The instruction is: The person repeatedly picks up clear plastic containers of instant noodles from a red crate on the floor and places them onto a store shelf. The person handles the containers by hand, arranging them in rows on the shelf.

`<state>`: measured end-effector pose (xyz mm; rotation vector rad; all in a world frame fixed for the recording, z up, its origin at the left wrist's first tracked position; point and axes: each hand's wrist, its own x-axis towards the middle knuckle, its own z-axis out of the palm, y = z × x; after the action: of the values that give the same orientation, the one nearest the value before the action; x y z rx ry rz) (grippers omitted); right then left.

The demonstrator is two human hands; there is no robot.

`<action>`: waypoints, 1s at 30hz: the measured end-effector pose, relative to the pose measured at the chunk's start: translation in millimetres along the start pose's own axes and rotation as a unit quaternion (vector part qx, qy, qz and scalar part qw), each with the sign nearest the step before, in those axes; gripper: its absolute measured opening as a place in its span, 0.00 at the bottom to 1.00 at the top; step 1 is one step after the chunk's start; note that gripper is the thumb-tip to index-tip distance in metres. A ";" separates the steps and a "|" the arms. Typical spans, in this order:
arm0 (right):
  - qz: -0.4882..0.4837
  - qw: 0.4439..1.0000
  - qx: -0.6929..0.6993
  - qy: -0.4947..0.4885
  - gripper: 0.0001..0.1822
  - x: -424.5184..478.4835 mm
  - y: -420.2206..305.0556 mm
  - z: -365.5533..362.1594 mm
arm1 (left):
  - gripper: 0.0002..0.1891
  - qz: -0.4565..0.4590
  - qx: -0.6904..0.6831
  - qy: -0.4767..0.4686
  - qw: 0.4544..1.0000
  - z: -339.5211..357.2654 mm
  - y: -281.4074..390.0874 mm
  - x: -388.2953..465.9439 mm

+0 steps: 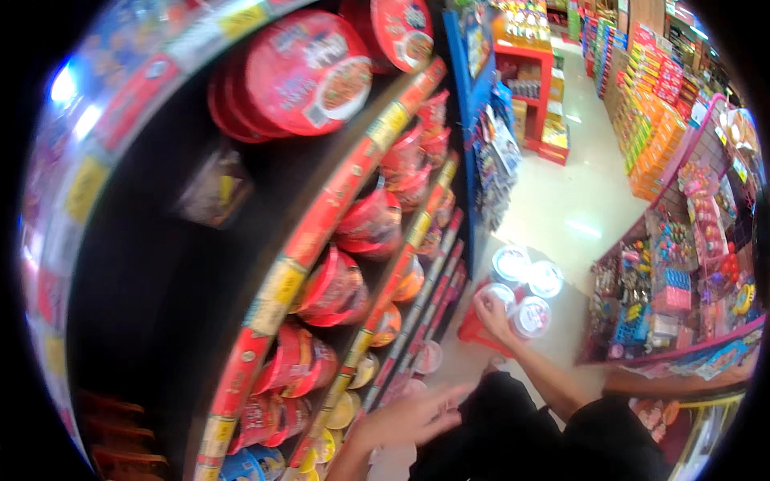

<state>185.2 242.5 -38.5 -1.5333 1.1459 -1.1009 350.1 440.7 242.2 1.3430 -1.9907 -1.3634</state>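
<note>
My right hand [494, 312] reaches down to a red plastic stool [481, 330] on the floor. Its fingers curl over the edge of a round tub [499, 293] with a pale lid. Beside that one stand more round tubs [532, 317], their lids bright with glare. My left hand [421, 412], blurred and holding nothing, hovers by the lower shelves with its fingers apart. Close to it are pale pink round tubs [428, 357] on a low shelf.
Shelving on my left carries large red noodle bowls [310, 72], red packs [334, 288] and price strips [283, 282]. A blue shelf end [460, 120] closes off the row. To the right stands a pink-edged rack [668, 288] of small goods. Stacked cartons [652, 162] line the aisle floor [541, 198].
</note>
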 end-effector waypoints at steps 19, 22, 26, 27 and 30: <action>0.294 0.930 -0.213 0.051 0.25 -108.1 219.5 -191.6 | 0.23 -0.367 -0.409 0.092 0.831 277.0 -307.8 254.9; 0.271 0.934 -0.230 0.042 0.31 -69.8 230.0 -197.4 | 0.30 -0.343 -0.398 0.111 0.844 279.6 -323.4 292.6; 0.267 0.944 -0.187 0.058 0.33 -43.7 240.7 -198.9 | 0.39 -0.363 -0.419 0.110 0.825 280.6 -339.5 326.9; 0.271 0.946 -0.166 0.059 0.33 -33.4 245.0 -200.4 | 0.35 -0.372 -0.433 0.124 0.812 280.1 -339.9 338.3; 0.292 0.944 -0.153 0.032 0.27 -21.4 245.5 -197.0 | 0.28 -0.371 -0.478 0.131 0.785 279.6 -345.8 360.0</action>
<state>-52.3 194.0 -240.6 -1.2490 1.7365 -0.5890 146.2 247.2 -256.2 1.6312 -0.3261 -1.9386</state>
